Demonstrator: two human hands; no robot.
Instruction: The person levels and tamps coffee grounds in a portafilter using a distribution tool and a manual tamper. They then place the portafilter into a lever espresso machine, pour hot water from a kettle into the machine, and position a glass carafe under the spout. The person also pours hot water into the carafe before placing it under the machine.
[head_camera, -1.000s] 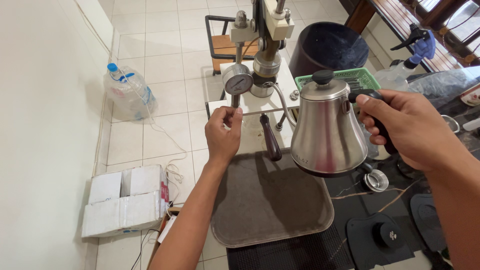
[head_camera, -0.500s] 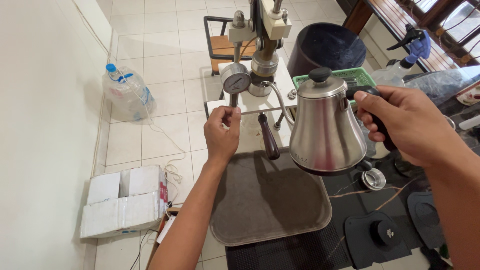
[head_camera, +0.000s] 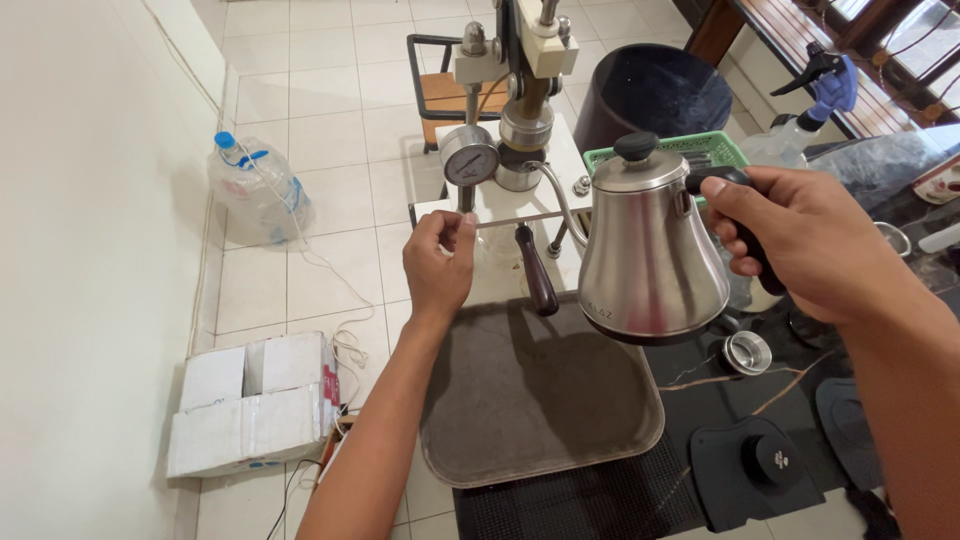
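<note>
My right hand (head_camera: 800, 245) grips the black handle of a steel gooseneck kettle (head_camera: 650, 250) and holds it in the air above the right edge of a grey tray (head_camera: 530, 420). The kettle's thin spout (head_camera: 562, 200) curves up toward the manual lever coffee press (head_camera: 520, 110). My left hand (head_camera: 437, 265) pinches the edge of the press's white base plate (head_camera: 500, 208), just under its round pressure gauge (head_camera: 468, 160). A dark-handled portafilter (head_camera: 536, 272) sticks out beneath the plate, between both hands.
A small metal cup (head_camera: 748, 352) and black tamping mats (head_camera: 755, 465) lie on the dark counter at right. Behind stand a green basket (head_camera: 700, 150), a dark bin (head_camera: 650, 95) and a spray bottle (head_camera: 815, 95). On the floor at left are a water jug (head_camera: 255, 190) and a white box (head_camera: 250, 405).
The kettle has shifted slightly left and up with my right hand. My left hand stays at the plate's edge.
</note>
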